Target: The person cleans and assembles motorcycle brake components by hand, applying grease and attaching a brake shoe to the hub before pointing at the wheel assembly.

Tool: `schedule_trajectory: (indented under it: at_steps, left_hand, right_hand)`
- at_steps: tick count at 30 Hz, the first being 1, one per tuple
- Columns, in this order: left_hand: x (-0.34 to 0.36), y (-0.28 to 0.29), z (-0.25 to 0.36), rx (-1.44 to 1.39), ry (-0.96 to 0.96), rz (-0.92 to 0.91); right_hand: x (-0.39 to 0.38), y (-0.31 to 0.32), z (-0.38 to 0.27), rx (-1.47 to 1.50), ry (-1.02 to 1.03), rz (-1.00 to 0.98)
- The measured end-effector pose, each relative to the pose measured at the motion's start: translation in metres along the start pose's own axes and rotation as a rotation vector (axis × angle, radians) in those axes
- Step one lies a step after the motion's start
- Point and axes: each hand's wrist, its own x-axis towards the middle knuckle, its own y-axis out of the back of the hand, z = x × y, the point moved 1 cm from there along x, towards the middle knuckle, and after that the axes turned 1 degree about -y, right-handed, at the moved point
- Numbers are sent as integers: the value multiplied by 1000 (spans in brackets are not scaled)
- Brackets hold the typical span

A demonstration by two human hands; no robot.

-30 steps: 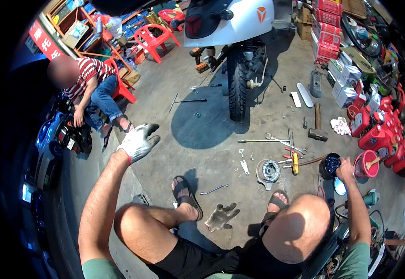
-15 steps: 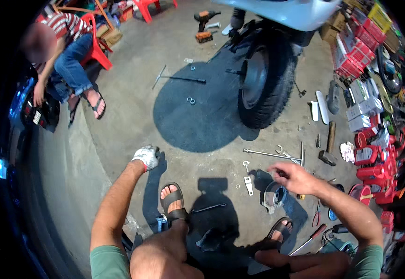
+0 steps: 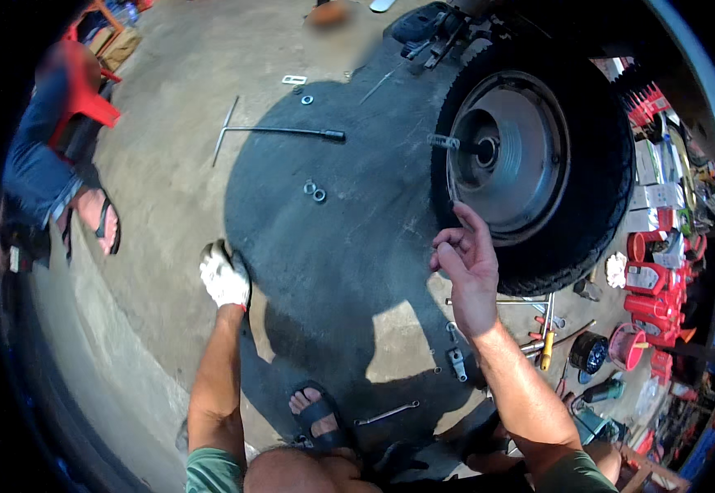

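Scooter wheel [image 3: 538,164] stands upright on its black tyre at the upper right of the concrete floor [image 3: 177,205], its grey metal hub and protruding axle stub [image 3: 448,141] turned toward the person crouching beside it. The bare right hand [image 3: 466,259] is raised just in front of the tyre's lower left edge — fingers loosely curled, forefinger tip at the rubber, nothing gripped. The left hand [image 3: 224,275], in a white work glove, is held out low over the floor well to the left of the wheel; whether it grips anything cannot be told from this angle.

Below the hands, a sandalled foot [image 3: 316,411] is planted on the floor, with a combination spanner [image 3: 386,413] lying just to its right. A small metal bracket [image 3: 456,361] rests under the right forearm, and a yellow-handled screwdriver [image 3: 546,349] lies among long metal rods near the base of the tyre.

Farther out — in the shadow the vehicle casts — a long T-handle socket wrench [image 3: 279,131] lies flat, with two washers [image 3: 314,191] side by side below it and another washer [image 3: 306,99] above. Red plastic containers [image 3: 653,287] and white boxes [image 3: 653,197] crowd the right edge. A second person in jeans [image 3: 37,172] and sandals sits on a red plastic chair [image 3: 86,99] at far left.
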Motion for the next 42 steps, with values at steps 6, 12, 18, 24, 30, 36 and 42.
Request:
schedule_trajectory:
  at_steps: [6, 12, 18, 24, 30, 36, 42]
  left_hand:
    - [1, -12, 14, -90, -15, 84]
    - [4, -18, 1, -69, 70, 40]
    - [7, -17, 3, -82, 85, -40]
    - [8, -20, 0, -71, 49, -5]
    - [4, -25, -6, -71, 28, -8]
    - [2, -25, -4, -9, 104, -72]
    - [0, -35, -15, -23, 83, -84]
  right_hand:
    - [36, -16, -13, 52, 85, 225]
    - [62, -42, -28, -77, 6, 332]
    - [72, -43, -32, -259, -59, 398]
    - [71, -48, -27, -732, -51, 345]
    - [76, -51, -39, -851, -121, 427]
    - [65, -51, -44, -1210, -58, 330]
    - [73, -46, -48, -1168, -92, 356]
